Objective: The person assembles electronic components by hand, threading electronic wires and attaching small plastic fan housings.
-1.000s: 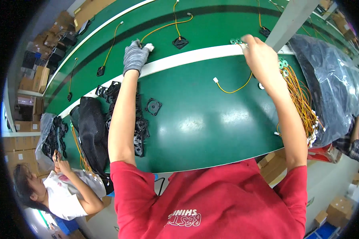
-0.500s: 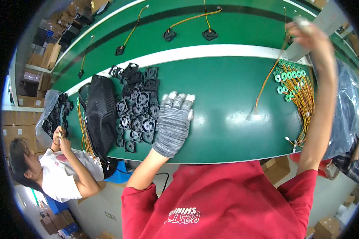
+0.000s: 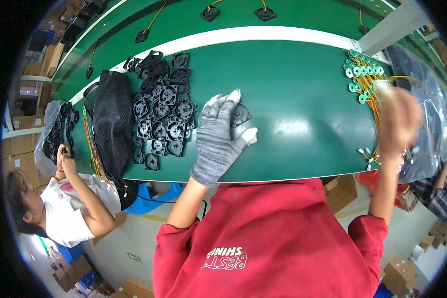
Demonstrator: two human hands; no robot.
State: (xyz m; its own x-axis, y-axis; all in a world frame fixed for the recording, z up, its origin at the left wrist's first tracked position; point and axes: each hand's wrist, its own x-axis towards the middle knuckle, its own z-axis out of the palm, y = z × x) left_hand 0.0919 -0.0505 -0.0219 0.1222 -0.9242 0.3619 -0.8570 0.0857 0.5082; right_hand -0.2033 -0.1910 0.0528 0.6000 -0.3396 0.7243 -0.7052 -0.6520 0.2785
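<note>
My left hand [image 3: 216,136], in a grey knitted glove with white fingertips, lies on the green table. Its thumb and forefinger are curled around a square black fan frame [image 3: 241,114]. To its left spreads a group of black fan frames [image 3: 159,130], some piled on one another. At the right my right hand [image 3: 400,121] is smeared by motion, so what its fingers do cannot be made out. It is near a bundle of orange wires [image 3: 371,102] with green ring-shaped boards [image 3: 365,71] at their far ends.
A black mesh bag [image 3: 109,114] lies left of the frames. Behind a white rail [image 3: 263,34], wired black fans [image 3: 265,14] rest on a green belt. A grey post [image 3: 392,27] and clear plastic bag [image 3: 427,119] stand right. A co-worker [image 3: 69,203] sits at left.
My right hand has come back from the far right post toward the wire bundle. My left hand, flat beside the frames before, now has one between thumb and forefinger. The view has shifted.
</note>
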